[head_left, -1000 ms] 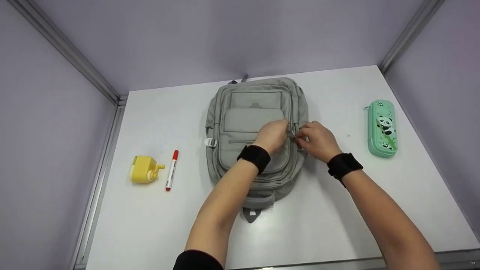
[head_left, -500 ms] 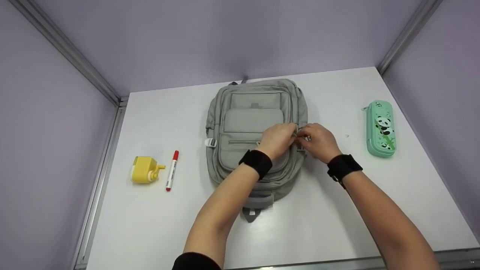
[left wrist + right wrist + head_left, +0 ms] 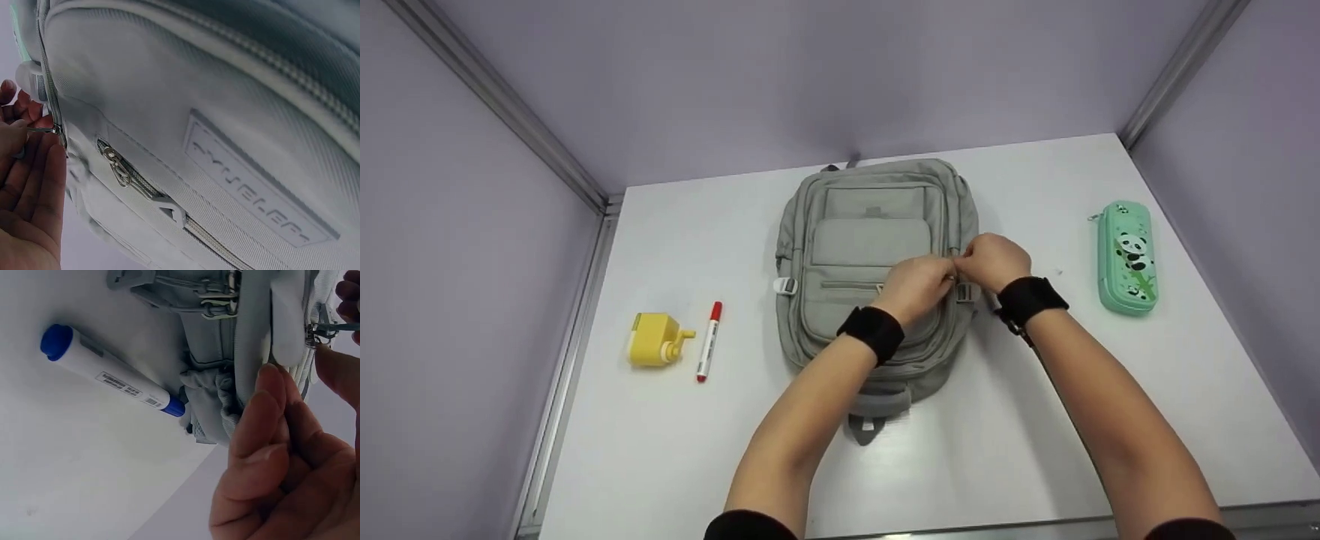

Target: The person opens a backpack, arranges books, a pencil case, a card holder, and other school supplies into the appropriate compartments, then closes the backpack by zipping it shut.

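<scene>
A grey backpack lies flat on the white table, pocketed front upward. My left hand pinches a metal zipper pull at the bag's right side; the slider sits on the zipper track. Right beside it, my right hand grips the bag's edge, its fingers on the outer fabric and its thumb close to the slider. In the head view the two hands nearly touch and hide this stretch of zipper. A blue-capped marker lies beside the bag in the right wrist view.
On the left are a yellow crank pencil sharpener and a red-capped marker. A green panda pencil case lies at the right. A side buckle sits just below my right hand. Walls enclose the table's back and sides.
My left hand has shifted slightly right and toward me along the bag's right edge. My right hand has moved up and turned inward, uncovering the side buckle.
</scene>
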The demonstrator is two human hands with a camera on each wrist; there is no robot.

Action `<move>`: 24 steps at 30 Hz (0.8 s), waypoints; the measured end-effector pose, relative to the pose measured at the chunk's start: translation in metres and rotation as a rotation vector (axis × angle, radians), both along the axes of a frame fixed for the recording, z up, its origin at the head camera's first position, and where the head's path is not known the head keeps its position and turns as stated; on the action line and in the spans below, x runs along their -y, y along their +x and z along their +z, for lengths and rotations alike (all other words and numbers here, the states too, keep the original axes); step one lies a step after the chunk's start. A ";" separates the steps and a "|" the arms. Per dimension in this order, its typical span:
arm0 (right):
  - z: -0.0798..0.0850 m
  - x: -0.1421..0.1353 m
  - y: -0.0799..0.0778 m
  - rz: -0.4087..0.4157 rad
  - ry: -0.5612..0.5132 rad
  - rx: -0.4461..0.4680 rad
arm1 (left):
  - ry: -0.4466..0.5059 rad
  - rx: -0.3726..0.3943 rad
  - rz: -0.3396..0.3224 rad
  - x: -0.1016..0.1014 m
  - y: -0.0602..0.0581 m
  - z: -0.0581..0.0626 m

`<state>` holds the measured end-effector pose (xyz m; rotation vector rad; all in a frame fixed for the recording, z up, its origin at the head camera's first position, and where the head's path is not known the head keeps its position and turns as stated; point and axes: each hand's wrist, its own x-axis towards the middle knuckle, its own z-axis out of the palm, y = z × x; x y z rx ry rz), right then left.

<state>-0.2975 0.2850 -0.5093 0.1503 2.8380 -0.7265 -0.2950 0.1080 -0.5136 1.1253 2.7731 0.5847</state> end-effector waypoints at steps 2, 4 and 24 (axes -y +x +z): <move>0.003 0.002 -0.006 -0.002 -0.004 0.067 | 0.010 0.000 -0.009 -0.001 0.001 0.000; 0.004 0.003 -0.012 0.007 -0.027 0.127 | 0.024 0.000 -0.014 0.000 0.002 0.000; -0.008 -0.001 -0.016 -0.111 -0.204 0.110 | 0.039 0.011 -0.040 0.009 0.008 -0.005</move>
